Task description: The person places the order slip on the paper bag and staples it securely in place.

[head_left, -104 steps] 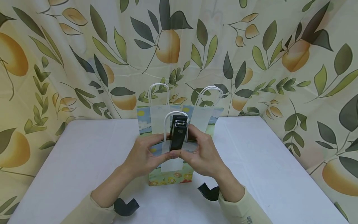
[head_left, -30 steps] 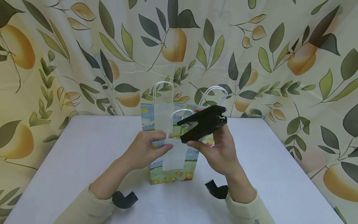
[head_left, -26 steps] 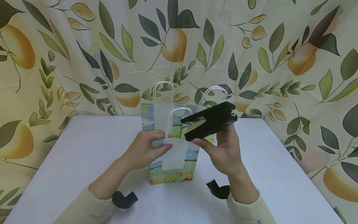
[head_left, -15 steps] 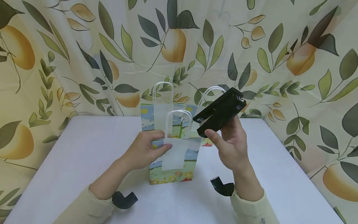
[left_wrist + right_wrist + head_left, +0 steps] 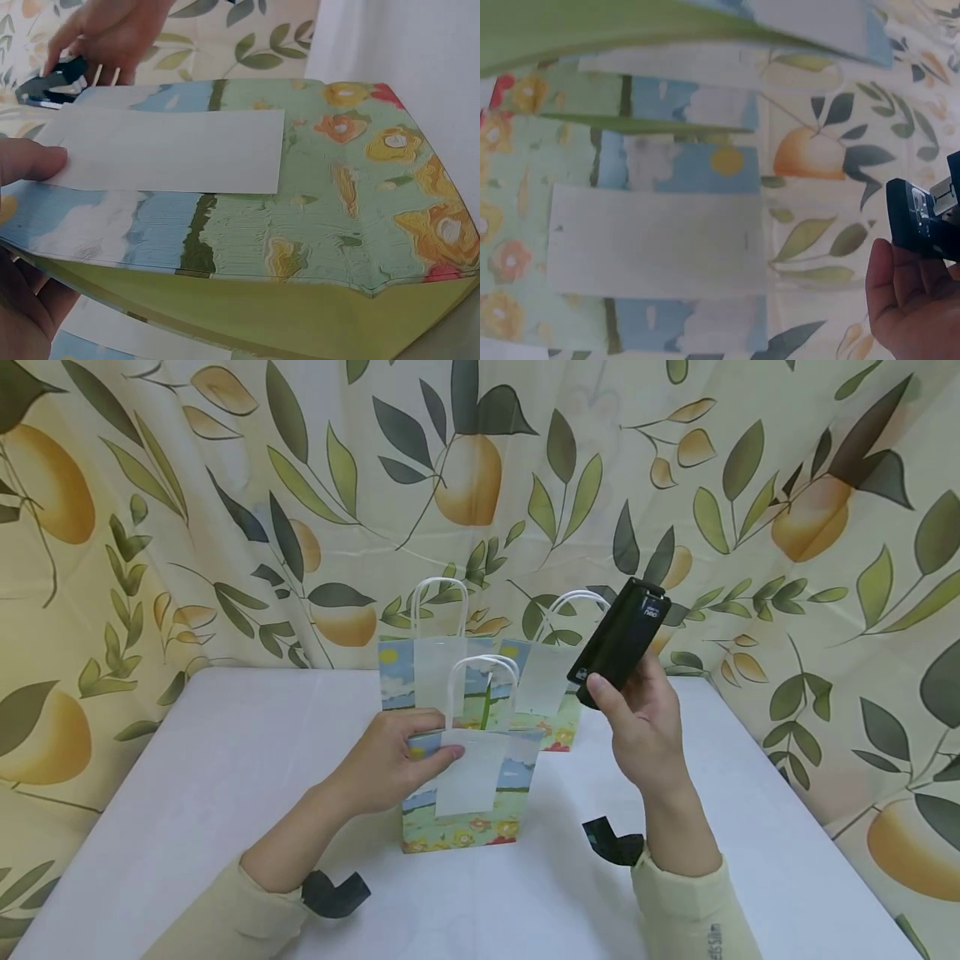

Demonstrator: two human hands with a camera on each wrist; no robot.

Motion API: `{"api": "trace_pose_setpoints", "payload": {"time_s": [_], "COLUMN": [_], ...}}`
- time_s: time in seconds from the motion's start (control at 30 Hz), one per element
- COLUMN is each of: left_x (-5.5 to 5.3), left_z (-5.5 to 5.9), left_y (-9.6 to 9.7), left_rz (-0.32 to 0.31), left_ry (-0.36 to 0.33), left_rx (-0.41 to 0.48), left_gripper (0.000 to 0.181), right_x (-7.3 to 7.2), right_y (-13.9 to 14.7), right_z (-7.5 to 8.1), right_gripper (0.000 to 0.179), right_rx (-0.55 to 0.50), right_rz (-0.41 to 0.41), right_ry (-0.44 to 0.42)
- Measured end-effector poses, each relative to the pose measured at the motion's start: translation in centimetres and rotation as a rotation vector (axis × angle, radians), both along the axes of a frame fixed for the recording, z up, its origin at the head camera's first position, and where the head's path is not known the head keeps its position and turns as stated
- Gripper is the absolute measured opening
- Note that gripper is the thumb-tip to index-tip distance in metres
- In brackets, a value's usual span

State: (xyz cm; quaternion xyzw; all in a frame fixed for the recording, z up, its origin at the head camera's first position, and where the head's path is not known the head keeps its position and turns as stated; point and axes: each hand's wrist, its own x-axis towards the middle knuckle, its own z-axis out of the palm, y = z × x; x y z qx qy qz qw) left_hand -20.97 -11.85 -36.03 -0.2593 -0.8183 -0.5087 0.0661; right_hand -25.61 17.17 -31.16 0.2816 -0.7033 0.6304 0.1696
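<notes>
In the head view my left hand (image 5: 393, 764) pinches the top left edge of the front paper bag (image 5: 468, 777), thumb outside and fingers behind. This bag has a painted sky and flower print, a white paper panel and white twisted handles (image 5: 483, 662). In the left wrist view the thumb (image 5: 34, 160) lies on the white panel (image 5: 165, 150). My right hand (image 5: 648, 727) holds a black stapler (image 5: 621, 639) up to the right of the bag, clear of it. The stapler's staple end points down and left toward the bags.
Two matching bags stand behind, one at the back left (image 5: 397, 672) and one at the back right (image 5: 543, 681). A white cloth (image 5: 247, 760) covers the table. A fruit-print curtain (image 5: 300, 485) hangs behind it. Black curved pieces (image 5: 335, 895) are fixed at both wrists.
My right hand has carried the stapler up and right, away from the front bag, turning it more upright. Earlier both hands were at the bag's top; the left still grips there.
</notes>
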Motion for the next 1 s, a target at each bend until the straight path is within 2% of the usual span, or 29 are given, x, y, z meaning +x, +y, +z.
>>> {"api": "trace_pose_setpoints", "payload": {"time_s": [0.2, 0.43, 0.63, 0.87, 1.0], "left_x": [0.0, 0.0, -0.1, 0.0, 0.0], "left_z": [-0.1, -0.1, 0.0, 0.1, 0.0], "left_y": [0.0, 0.0, 0.0, 0.0, 0.0], "left_rz": [0.0, 0.001, -0.007, 0.0, 0.0], "left_ry": [-0.013, -0.023, -0.022, -0.026, -0.028], "left_rx": [0.005, 0.003, 0.013, 0.012, 0.01], "left_gripper": [0.021, 0.02, 0.019, 0.021, 0.023], "right_x": [-1.3, -3.1, -4.5, -5.6, -6.3], "right_y": [1.3, 2.7, 3.9, 4.9, 5.4], "right_z": [-0.4, -1.4, -2.4, -3.7, -4.7], "right_gripper": [0.053, 0.058, 0.062, 0.064, 0.066], "right_rx": [0.005, -0.039, -0.021, 0.097, 0.196], "right_rz": [-0.087, -0.131, -0.199, -0.36, -0.398], "right_ry": [-0.07, -0.119, -0.196, -0.38, -0.492]}}
